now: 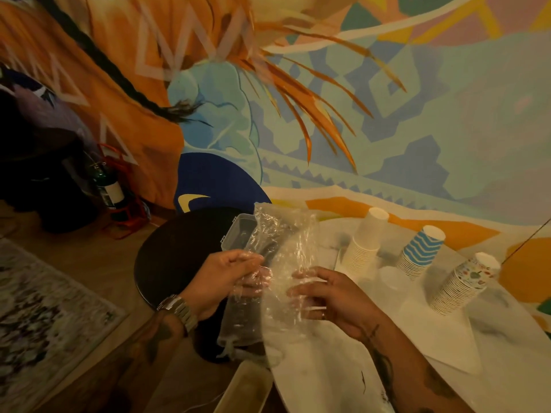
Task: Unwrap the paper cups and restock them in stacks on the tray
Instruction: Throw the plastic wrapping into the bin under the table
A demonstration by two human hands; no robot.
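Both hands (222, 280) (325, 296) on clear wrapper (280, 263) (crumpled)

no readable text, bottle label (114, 190) too blurred

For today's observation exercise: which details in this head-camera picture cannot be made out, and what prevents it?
- Head view: left hand and right hand fingertips, veiled by the crumpled plastic wrap.
- Head view: clear plastic box, partly behind the wrap; contents unclear.
- Head view: print on the patterned cup stack, too small and blurred.
- Head view: beige container, cut by the bottom edge.
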